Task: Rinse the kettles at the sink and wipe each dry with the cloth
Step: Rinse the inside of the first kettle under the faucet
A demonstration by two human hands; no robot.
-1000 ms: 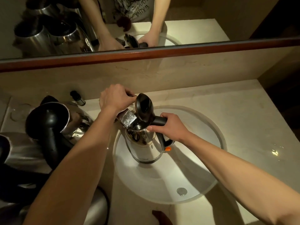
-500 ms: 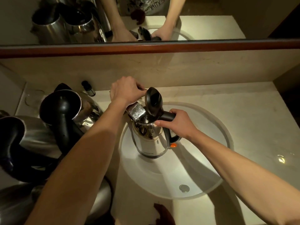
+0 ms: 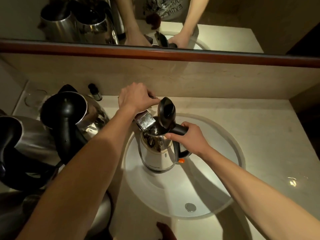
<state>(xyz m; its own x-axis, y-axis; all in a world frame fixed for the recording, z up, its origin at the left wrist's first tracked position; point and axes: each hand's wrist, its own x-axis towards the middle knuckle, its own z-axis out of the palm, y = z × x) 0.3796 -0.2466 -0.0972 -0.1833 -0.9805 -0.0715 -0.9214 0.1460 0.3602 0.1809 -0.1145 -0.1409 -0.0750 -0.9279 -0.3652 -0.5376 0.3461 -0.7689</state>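
Kettle [image 3: 158,153], lid up, sits mid-frame under the tap [image 3: 145,120]; right hand [image 3: 188,137] grasps its handle, left hand [image 3: 136,97] clenches the tap.

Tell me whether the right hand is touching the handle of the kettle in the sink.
Touching. The head view shows the right hand with its fingers curled round the black handle of the kettle, which is held over the sink.

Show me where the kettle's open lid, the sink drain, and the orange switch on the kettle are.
open lid [image 3: 166,112], head view, on the middle of the dark raised lid.
sink drain [image 3: 190,207], head view, on the metal plug's centre.
orange switch [image 3: 181,160], head view, on the orange tab below the handle.
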